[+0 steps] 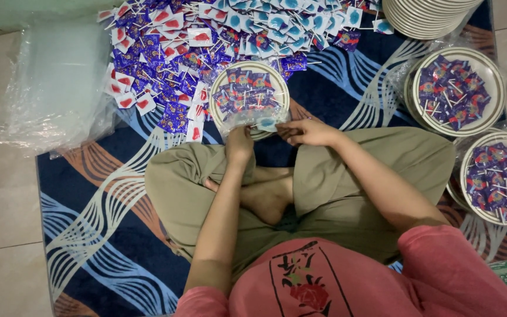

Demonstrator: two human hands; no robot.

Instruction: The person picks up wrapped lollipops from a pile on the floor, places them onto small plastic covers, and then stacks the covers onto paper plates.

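Seated person, cross-legged on a dark blue rug (89, 194) with pale wave patterns, laid over a light tiled floor (1, 194). Left hand (239, 144): closed, fingers pinching the near edge of a clear plastic bag (247, 120) that wraps a round cream plate (249, 97). Right hand (309, 132): fingers curled, gripping the same bag edge just beside the left hand, with a small pale blue wrapped item (267, 124) between the two hands; whether the right fingers touch that item cannot be told. The plate rests on the rug directly in front of the knees and carries a load of purple-wrapped lollipops (244, 93) with white sticks, all inside the bag. Behind the plate, a loose heap of wrapped lollipops (206, 35) spreads across the rug: purple ones, white ones with red marks, and pale blue ones toward the far side. To the person's right, two further bagged plates: one (458, 91) further away, one (498, 176) nearer, each filled with purple lollipops. A stack of empty cream plates (426, 17) stands at the far right corner. To the person's left, a pile of clear plastic bags (54, 82) lies partly on the floor, partly on the rug edge. Clothing: olive trousers, pink top.
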